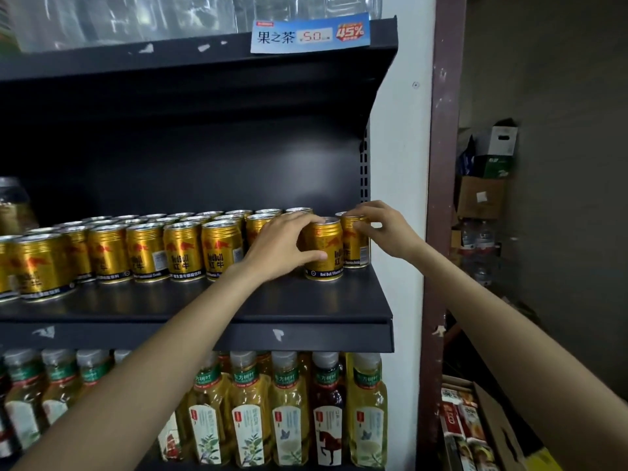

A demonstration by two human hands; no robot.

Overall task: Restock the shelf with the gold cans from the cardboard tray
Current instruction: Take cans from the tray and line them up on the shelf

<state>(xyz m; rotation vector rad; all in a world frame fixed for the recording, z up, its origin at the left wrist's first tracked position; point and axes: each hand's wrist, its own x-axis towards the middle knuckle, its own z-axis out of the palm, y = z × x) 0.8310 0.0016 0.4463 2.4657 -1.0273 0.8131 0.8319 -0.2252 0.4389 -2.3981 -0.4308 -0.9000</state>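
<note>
A dark metal shop shelf (306,300) fills most of the view, standing against a white wall with a brown post at 3 o'clock and stacked cardboard boxes (481,195) in the dim space beyond it. On the shelf, rows of gold cans (146,253) run from 9 o'clock toward the centre, upright and packed close together. The left hand (282,243) reaches in from 7 o'clock and curls around one gold can (324,249) standing upright near the shelf's right end; its thumb lies across the can's front low down and its fingers wrap over the top rim, so the hand is clamped on that can. Just beside it at 3 o'clock stands another can (355,243), touching or nearly touching the first. The right hand (380,226) comes in from 4 o'clock and pinches that can's upper rim with bent fingertips, the thumb toward the front. A blue price label (309,34) hangs on the edge of the shelf above, at 12 o'clock, under clear plastic bottles. Below, at 6 o'clock, a lower shelf holds a row of tea bottles (289,409) with pale and yellow liquid. At 5 o'clock an open carton (492,426) holds colourful packets; the cardboard tray cannot be picked out.
</note>
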